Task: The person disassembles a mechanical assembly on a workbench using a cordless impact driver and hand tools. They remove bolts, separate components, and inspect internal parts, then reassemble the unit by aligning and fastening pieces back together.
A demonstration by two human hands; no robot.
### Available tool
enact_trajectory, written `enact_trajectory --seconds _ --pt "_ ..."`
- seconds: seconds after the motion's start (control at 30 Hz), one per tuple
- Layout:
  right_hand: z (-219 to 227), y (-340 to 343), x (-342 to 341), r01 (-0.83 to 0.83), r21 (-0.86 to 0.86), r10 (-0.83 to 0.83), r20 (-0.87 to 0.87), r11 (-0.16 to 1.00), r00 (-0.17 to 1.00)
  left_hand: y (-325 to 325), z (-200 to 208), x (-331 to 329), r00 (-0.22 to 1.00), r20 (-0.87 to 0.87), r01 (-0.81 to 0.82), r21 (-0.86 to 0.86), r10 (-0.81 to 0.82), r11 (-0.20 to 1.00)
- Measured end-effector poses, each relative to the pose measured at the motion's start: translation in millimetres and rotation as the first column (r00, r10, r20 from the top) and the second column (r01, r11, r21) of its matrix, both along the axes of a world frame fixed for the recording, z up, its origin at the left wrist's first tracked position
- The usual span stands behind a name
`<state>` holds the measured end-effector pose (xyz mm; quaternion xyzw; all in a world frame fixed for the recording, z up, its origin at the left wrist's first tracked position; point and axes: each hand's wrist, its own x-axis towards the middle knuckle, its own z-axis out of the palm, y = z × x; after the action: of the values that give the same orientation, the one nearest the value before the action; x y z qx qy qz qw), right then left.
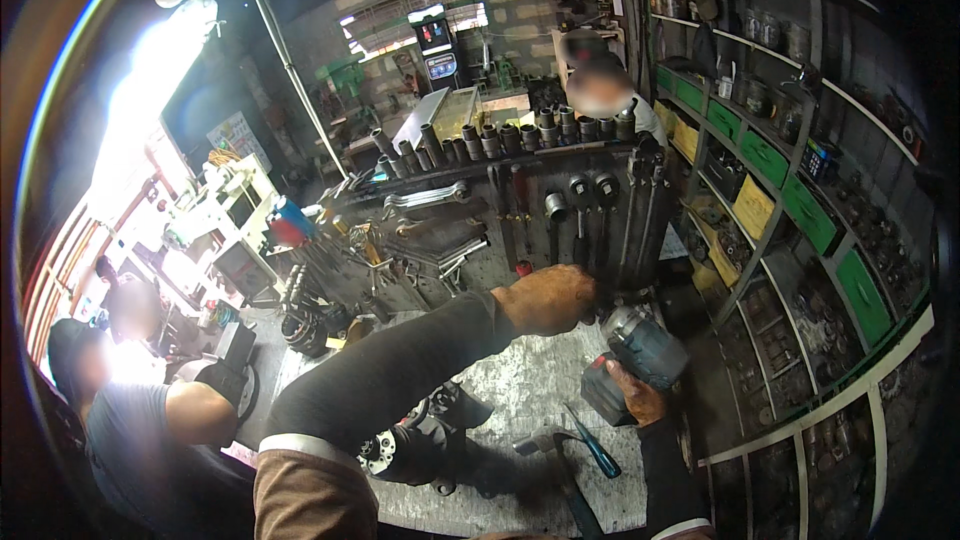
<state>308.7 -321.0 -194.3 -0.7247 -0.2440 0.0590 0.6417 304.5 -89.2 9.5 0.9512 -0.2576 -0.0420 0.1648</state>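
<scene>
1. Grips a dark blue power tool (652,348) with the right hand (640,398), fingers wrapped round the handle.
2. Has the power tool near the right edge of the worktop (525,370), front end tipped up and to the left, with a dark block and a bit of red at the lower left. Cannot tell if touching the worktop or just above.
3. Stretches the left hand (548,300) far across, fingers curled in, just beside the front end of the power tool. Cannot tell if holding anything, with the fingertips hidden.
4. Leaves open room in the middle, on a bare, shiny patch between the left sleeve (400,365) and the screwdriver (598,450).
5. Has less room near the front edge, with the blue-handled screwdriver lying just beside the head of a hammer (542,439).
6. Has little room below the left sleeve, with a lumpy black machine part (425,445) in the way.
7. Stops at the back against a tall tool board (625,225), with sockets (510,138) in a row on top.
8. Past the right edge: a dark gap, then shelves (790,270) with green fronts.
</scene>
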Motion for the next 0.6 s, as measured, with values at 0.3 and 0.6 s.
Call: enact_trajectory --seconds 0.3,0.6 --pt "4.9 -9.2 -2.1 0.106 -0.119 -0.075 0.24 0.987 0.968 75.2 12.7 10.1 0.972 0.235 -0.067 0.223 0.013 0.972" --pt "0.2 -3.2 -7.3 0.104 -0.013 -0.098 0.235 0.995 0.967 168.0 120.2 6.7 0.636 0.738 -0.289 0.5 -0.227 0.816"
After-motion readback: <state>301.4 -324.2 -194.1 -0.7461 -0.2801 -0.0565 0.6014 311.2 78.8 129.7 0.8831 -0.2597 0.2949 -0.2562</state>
